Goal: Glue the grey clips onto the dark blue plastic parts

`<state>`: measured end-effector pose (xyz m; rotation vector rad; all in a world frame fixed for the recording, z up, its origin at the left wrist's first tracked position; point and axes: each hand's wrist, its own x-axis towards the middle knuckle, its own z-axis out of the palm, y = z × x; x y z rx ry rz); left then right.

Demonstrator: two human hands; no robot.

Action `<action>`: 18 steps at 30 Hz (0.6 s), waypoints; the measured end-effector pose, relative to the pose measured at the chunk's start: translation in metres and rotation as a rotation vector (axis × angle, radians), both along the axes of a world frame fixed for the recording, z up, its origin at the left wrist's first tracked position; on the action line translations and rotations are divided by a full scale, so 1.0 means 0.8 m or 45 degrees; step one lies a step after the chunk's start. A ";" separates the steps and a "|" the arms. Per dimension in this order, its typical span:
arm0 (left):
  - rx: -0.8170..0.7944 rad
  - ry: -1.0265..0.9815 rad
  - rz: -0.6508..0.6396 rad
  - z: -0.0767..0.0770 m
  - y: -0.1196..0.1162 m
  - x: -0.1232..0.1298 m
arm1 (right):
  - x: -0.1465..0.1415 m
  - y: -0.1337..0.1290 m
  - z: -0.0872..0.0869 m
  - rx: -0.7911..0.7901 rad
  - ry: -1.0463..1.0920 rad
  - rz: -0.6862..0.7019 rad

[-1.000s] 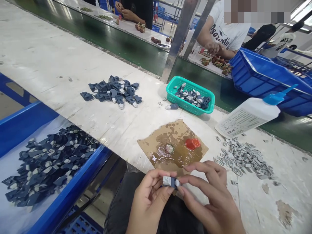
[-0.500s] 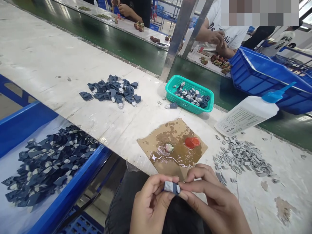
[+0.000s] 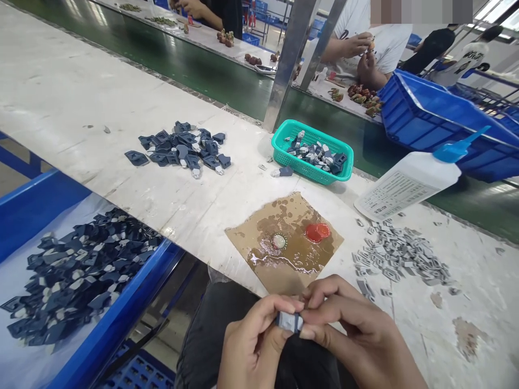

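Observation:
Between my two hands, above my lap, is a small grey and dark blue part (image 3: 289,322). My left hand (image 3: 253,340) pinches its left side, and my right hand (image 3: 352,327) grips its right end between thumb and fingers. Just beyond them lies a piece of wet brown cardboard (image 3: 267,216) with a red cap (image 3: 317,233) and a small round whitish cap (image 3: 279,241) on it. Small grey pieces (image 3: 405,254) are heaped to the right. Dark blue and grey parts (image 3: 182,148) form a pile farther left.
A green basket (image 3: 312,172) holds similar parts. Behind the grey pieces a white bottle with a blue nozzle (image 3: 409,183) leans. A blue bin (image 3: 121,302) full of parts stands at lower left. Past a metal post (image 3: 286,70), people's hands work across the green belt (image 3: 227,89).
The part has turned slightly between my fingers, with its grey face now showing more toward the camera. The view has shifted a little; the table objects lie as before.

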<state>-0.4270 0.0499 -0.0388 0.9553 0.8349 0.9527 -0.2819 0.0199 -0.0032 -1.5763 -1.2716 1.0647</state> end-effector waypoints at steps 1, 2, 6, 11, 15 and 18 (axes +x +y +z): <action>-0.030 -0.020 -0.019 0.000 0.001 0.000 | 0.000 0.001 -0.002 -0.045 0.037 -0.041; -0.072 -0.049 -0.040 0.000 0.003 -0.001 | 0.000 0.001 -0.005 -0.089 0.091 -0.095; -0.307 -0.236 -0.043 0.004 0.012 -0.004 | -0.012 -0.007 -0.027 -0.244 0.381 -0.285; -0.511 -0.409 -0.005 0.012 0.017 -0.001 | -0.031 -0.020 -0.040 -0.079 0.367 -0.063; -0.547 -0.443 0.007 0.009 0.016 0.002 | -0.024 -0.023 -0.030 0.226 -0.018 -0.199; -0.431 -0.329 0.067 0.006 0.014 0.003 | -0.012 -0.023 -0.018 0.479 -0.519 -0.147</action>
